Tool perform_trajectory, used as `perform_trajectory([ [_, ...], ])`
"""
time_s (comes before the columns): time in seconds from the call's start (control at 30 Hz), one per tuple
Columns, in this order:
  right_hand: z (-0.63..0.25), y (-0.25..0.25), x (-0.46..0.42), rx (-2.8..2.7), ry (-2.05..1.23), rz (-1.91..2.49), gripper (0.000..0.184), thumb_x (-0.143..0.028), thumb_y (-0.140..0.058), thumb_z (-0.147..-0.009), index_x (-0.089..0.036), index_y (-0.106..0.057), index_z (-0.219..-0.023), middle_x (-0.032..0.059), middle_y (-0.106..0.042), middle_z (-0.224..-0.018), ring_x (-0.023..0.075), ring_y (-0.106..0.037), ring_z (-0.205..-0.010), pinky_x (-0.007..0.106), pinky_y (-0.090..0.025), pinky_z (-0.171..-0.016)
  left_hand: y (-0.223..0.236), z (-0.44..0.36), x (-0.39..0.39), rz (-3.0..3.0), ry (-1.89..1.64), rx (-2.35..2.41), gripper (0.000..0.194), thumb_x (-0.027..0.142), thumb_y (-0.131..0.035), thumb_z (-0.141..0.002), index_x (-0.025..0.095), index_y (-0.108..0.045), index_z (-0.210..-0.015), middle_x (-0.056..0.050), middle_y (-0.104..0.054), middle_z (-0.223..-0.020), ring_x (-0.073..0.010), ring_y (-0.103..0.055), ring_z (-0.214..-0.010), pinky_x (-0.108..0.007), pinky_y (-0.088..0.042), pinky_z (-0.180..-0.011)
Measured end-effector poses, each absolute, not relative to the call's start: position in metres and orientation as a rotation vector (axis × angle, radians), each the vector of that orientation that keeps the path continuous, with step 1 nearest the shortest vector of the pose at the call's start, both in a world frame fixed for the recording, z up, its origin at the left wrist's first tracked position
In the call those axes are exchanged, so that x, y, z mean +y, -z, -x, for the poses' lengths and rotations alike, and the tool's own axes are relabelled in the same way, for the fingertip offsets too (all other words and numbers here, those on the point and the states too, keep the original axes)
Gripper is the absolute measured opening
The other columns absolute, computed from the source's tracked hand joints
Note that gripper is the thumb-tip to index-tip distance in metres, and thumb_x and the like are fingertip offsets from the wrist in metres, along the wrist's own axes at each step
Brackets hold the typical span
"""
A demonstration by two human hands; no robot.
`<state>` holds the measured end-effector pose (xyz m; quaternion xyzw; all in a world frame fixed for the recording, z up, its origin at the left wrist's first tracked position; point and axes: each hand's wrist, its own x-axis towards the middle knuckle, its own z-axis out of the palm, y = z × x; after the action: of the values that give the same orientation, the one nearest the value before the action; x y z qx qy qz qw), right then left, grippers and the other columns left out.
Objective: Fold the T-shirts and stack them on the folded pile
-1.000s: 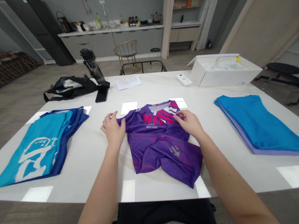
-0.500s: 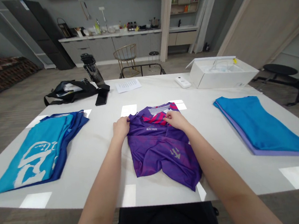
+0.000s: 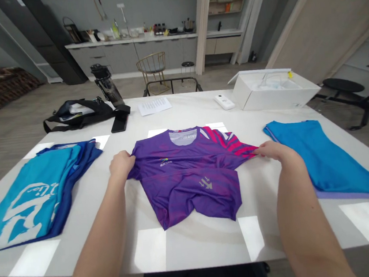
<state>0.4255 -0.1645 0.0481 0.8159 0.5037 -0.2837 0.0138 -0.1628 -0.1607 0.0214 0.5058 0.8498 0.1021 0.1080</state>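
Note:
A purple sports jersey (image 3: pixel 189 182) with pink stripes on one sleeve lies flat and face up on the white table (image 3: pixel 190 244), its hem folded unevenly. My left hand (image 3: pixel 122 165) pinches the end of the sleeve on the left. My right hand (image 3: pixel 274 150) grips the tip of the pink-striped sleeve on the right. To the left lies a folded stack of blue shirts (image 3: pixel 35 204) with a white print, and to the right a folded turquoise and lilac stack (image 3: pixel 327 162). Neither hand touches a stack.
At the far table edge are a black bag (image 3: pixel 80 115), a phone (image 3: pixel 119 123), a bottle (image 3: pixel 107 85), a sheet of paper (image 3: pixel 154 106), a white remote (image 3: pixel 224 102) and an open white box (image 3: pixel 272 93). Behind stand a gold chair (image 3: pixel 153 68) and kitchen cabinets (image 3: pixel 133 55).
My hands have moved apart to the sleeve ends, pulling the jersey wider and flatter. Its collar and chest now show fully. The head view has tilted slightly.

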Motion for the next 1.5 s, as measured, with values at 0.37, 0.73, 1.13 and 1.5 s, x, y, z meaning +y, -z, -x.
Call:
perform_trajectory([
  [0.37,-0.267,-0.036,-0.140,2.537,0.262,-2.334,0.039,-0.040,-0.050,-0.100,-0.020,-0.066,-0.129,0.0161,-0.066,-0.125,0.0300,-0.064,-0.107,0.039,-0.049,-0.090,-0.027,0.071,-0.154,-2.378,-0.301,1.984,0.036,0.026,-0.043,-0.098,0.020,-0.064,-0.127,-0.015,-0.065,-0.127,-0.0317,-0.061,-0.118,-0.045,-0.047,-0.101],
  [0.73,-0.219,0.002,-0.081,2.367,-0.022,-2.249,0.052,-0.039,-0.029,-0.107,-0.024,-0.048,-0.153,0.0182,-0.053,-0.142,0.0356,-0.048,-0.126,0.053,-0.041,-0.103,0.005,0.028,-0.100,-2.284,-0.275,2.089,0.049,0.035,-0.033,-0.104,0.012,-0.053,-0.142,-0.018,-0.051,-0.154,-0.0316,-0.045,-0.143,-0.051,-0.036,-0.119],
  [1.13,-0.225,0.008,-0.001,2.399,0.028,-2.222,0.060,-0.052,-0.022,-0.106,-0.026,-0.047,-0.154,0.0182,-0.052,-0.145,0.0363,-0.047,-0.129,0.055,-0.037,-0.107,0.018,0.038,-0.016,-2.189,-0.194,1.959,0.072,0.049,-0.022,-0.103,0.009,-0.027,-0.163,-0.010,-0.021,-0.172,-0.0247,-0.017,-0.160,-0.048,-0.011,-0.131],
  [1.5,-0.226,-0.012,-0.050,2.667,0.111,-1.979,0.050,-0.044,-0.048,-0.103,-0.022,-0.054,-0.147,0.0167,-0.055,-0.145,0.0350,-0.047,-0.133,0.055,-0.039,-0.108,0.010,0.023,-0.063,-2.490,-0.477,1.853,0.047,0.036,-0.040,-0.104,0.014,-0.057,-0.142,-0.016,-0.055,-0.151,-0.0306,-0.049,-0.139,-0.050,-0.033,-0.119],
])
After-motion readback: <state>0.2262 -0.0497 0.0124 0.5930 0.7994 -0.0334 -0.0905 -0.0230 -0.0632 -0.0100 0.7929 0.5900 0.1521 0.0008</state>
